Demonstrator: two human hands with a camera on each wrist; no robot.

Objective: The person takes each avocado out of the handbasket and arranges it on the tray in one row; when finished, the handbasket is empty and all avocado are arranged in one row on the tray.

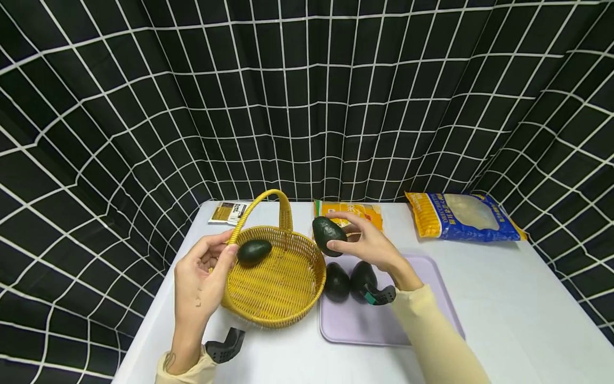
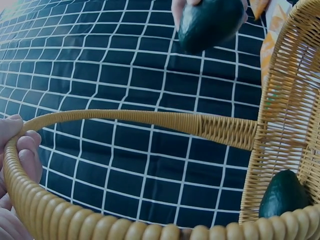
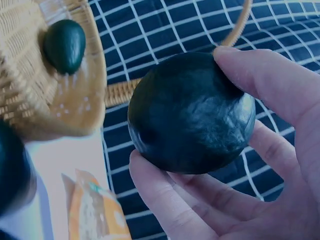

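My left hand (image 1: 203, 272) grips the handle (image 2: 125, 116) of a round yellow wicker basket (image 1: 273, 320) by its left side. Inside the basket, against its left wall, lies one dark green avocado (image 1: 254, 252). My right hand (image 1: 366, 242) pinches a second avocado (image 1: 328, 234) between thumb and fingers, just beyond the basket's right rim and above the tray. In the right wrist view this held avocado (image 3: 190, 115) fills the middle, fingertips around its sides. Below the right hand, two more avocados, a left one (image 1: 337, 282) and a right one (image 1: 363, 277), sit on a lilac tray (image 1: 374, 333).
Behind the right hand lies an orange packet (image 1: 371, 212). A blue and yellow pasta bag (image 1: 465, 216) is at the back right of the white table (image 1: 523, 320). A small brown and white packet (image 1: 227, 212) lies behind the basket. Black grid curtains (image 1: 316, 106) enclose the table.
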